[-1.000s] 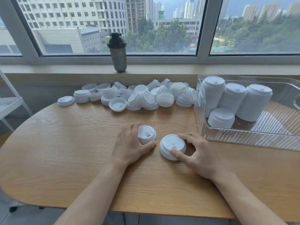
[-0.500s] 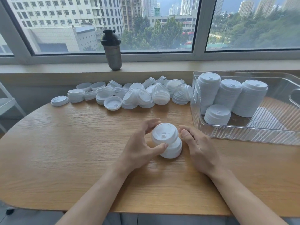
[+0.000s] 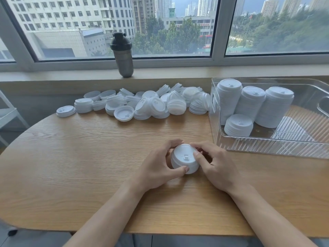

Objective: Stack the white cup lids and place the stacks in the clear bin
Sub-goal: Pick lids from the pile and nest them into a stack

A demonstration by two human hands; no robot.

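Head view, looking down at a rounded desk [image 3: 74,168] of pale wood with a clear grain, pushed up against a beige windowsill [image 3: 178,73]. Beyond the glass at twelve o'clock stand grey tower blocks and green trees under an overcast sky. A dark grey shaker bottle [image 3: 122,55] with a black cap stands upright on the sill at eleven o'clock.

At the middle of the desk, a short stack of white cup lids [image 3: 184,160] sits on the wood, smooth matte plastic, round, with a small raised tab on top. The left hand [image 3: 156,170] curls around its nine o'clock side, thumb pressed to the near edge. The right hand [image 3: 217,166] grips its three o'clock side, fingertips on the rim.

At twelve o'clock, along the far desk edge, lies a loose heap of lids [image 3: 147,104], some upright, some flipped, some tilted.

At two o'clock sits the clear bin [image 3: 267,148], glossy ribbed plastic with a cut-out handle. Inside it three tall lid stacks [image 3: 252,104] lean against each other, with one short stack [image 3: 238,125] in front.
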